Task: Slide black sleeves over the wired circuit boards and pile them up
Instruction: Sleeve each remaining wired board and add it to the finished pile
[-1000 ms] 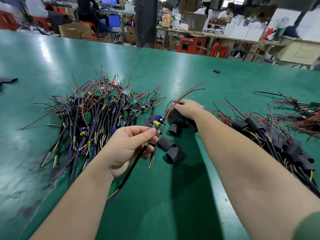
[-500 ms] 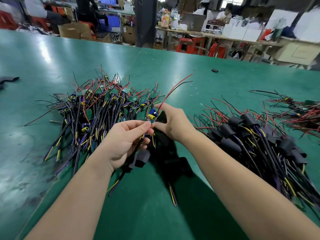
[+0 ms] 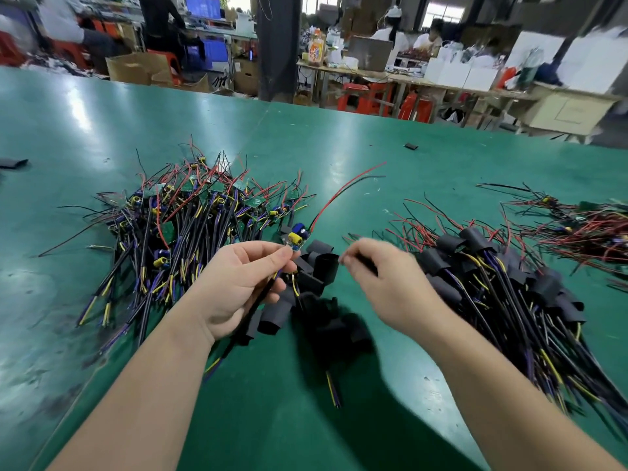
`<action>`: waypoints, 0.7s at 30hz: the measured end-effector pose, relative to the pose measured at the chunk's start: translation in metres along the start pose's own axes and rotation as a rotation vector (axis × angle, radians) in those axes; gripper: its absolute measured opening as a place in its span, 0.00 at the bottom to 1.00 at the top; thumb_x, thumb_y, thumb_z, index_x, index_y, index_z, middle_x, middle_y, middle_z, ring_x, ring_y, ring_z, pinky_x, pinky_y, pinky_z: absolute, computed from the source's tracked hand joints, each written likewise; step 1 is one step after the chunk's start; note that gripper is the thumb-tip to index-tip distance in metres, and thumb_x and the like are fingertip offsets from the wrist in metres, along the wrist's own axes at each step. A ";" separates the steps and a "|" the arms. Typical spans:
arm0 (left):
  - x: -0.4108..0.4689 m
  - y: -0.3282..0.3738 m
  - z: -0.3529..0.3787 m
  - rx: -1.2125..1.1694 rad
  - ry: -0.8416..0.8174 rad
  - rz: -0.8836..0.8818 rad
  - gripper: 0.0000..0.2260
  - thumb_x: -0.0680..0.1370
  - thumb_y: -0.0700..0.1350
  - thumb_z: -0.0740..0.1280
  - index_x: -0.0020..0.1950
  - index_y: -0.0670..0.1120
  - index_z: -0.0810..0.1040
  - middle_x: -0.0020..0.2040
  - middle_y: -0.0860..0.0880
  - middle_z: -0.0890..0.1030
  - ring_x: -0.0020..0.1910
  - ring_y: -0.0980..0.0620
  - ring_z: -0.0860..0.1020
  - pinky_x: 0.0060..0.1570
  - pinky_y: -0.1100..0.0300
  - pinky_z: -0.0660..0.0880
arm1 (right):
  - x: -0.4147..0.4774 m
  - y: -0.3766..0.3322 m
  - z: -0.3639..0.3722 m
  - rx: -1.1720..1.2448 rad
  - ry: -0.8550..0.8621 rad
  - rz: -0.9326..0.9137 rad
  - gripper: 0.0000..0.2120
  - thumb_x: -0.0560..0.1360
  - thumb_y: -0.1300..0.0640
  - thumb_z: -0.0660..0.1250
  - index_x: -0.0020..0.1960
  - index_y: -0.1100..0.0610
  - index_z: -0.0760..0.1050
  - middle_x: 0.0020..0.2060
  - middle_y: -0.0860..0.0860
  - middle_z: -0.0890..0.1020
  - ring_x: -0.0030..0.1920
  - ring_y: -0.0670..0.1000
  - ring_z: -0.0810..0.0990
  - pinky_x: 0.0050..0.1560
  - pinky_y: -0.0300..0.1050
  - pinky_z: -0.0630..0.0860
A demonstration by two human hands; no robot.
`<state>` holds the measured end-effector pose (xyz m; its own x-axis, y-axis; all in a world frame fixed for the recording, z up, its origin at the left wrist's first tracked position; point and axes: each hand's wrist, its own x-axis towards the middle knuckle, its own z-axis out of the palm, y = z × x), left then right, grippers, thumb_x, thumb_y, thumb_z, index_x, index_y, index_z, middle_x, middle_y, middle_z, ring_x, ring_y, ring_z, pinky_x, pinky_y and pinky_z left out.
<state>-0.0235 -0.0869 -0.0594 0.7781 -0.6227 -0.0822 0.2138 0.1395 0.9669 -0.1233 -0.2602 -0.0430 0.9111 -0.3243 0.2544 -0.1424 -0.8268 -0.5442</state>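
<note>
My left hand (image 3: pixel 238 283) pinches a wired circuit board (image 3: pixel 296 236) with blue and yellow parts; its red and black leads rise to the upper right and its black cable hangs under my palm. My right hand (image 3: pixel 387 283), blurred, is a short way to the right, its fingers closed on a dark flat piece that looks like a black sleeve (image 3: pixel 366 261). Between my hands, loose black sleeves (image 3: pixel 324 266) lie on the table. A pile of bare wired boards (image 3: pixel 190 226) lies to the left, and a pile of sleeved boards (image 3: pixel 492 277) to the right.
The green table (image 3: pixel 339 419) carries another tangle of red-wired boards (image 3: pixel 591 229) at the far right. Stray sleeves lie at the back (image 3: pixel 411 146) and at the left edge (image 3: pixel 13 163). Behind the table are benches, boxes, red stools and people.
My right hand took a sleeve from the heap, brought it up to the board, and has now pulled away to the right. My left hand has stayed put, holding the board.
</note>
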 end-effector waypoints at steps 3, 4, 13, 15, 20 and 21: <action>0.000 0.001 0.000 0.057 0.005 0.001 0.07 0.67 0.48 0.70 0.37 0.46 0.85 0.33 0.50 0.82 0.25 0.57 0.74 0.23 0.68 0.69 | -0.020 0.005 0.005 0.051 -0.118 0.168 0.12 0.82 0.54 0.54 0.52 0.57 0.75 0.44 0.52 0.72 0.48 0.51 0.70 0.42 0.41 0.59; 0.000 0.001 0.000 0.070 -0.001 0.000 0.07 0.67 0.48 0.70 0.37 0.46 0.85 0.34 0.50 0.82 0.25 0.57 0.74 0.22 0.68 0.69 | -0.024 0.007 0.007 0.097 -0.126 0.215 0.12 0.82 0.55 0.52 0.54 0.56 0.74 0.46 0.51 0.70 0.47 0.48 0.70 0.42 0.39 0.59; -0.001 0.001 -0.003 0.133 -0.030 -0.039 0.08 0.70 0.45 0.69 0.42 0.41 0.81 0.32 0.50 0.81 0.25 0.57 0.74 0.22 0.67 0.70 | -0.034 0.027 0.016 -0.309 -0.248 0.149 0.19 0.78 0.46 0.62 0.64 0.56 0.72 0.51 0.49 0.62 0.59 0.53 0.66 0.61 0.42 0.64; -0.002 0.001 -0.003 0.142 -0.031 -0.042 0.08 0.69 0.46 0.69 0.42 0.41 0.81 0.32 0.50 0.81 0.25 0.57 0.74 0.22 0.67 0.71 | -0.036 0.027 0.013 -0.479 -0.229 0.128 0.20 0.79 0.42 0.57 0.67 0.48 0.71 0.49 0.49 0.61 0.58 0.55 0.64 0.58 0.46 0.64; -0.002 0.001 -0.004 0.150 -0.042 -0.037 0.07 0.69 0.46 0.69 0.41 0.42 0.81 0.33 0.49 0.81 0.25 0.56 0.74 0.23 0.66 0.71 | -0.040 0.031 0.005 -0.420 -0.179 0.169 0.18 0.82 0.47 0.54 0.71 0.42 0.67 0.48 0.50 0.61 0.50 0.53 0.60 0.55 0.46 0.67; -0.002 0.002 -0.004 0.153 -0.043 -0.038 0.07 0.69 0.46 0.69 0.41 0.42 0.81 0.33 0.49 0.81 0.25 0.56 0.74 0.23 0.66 0.71 | -0.040 0.033 0.002 -0.382 -0.170 0.179 0.18 0.82 0.50 0.55 0.72 0.43 0.66 0.49 0.50 0.61 0.50 0.53 0.62 0.56 0.45 0.66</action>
<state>-0.0228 -0.0823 -0.0586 0.7444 -0.6584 -0.1117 0.1470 -0.0016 0.9891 -0.1635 -0.2736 -0.0730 0.9052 -0.4239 0.0304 -0.4069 -0.8851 -0.2258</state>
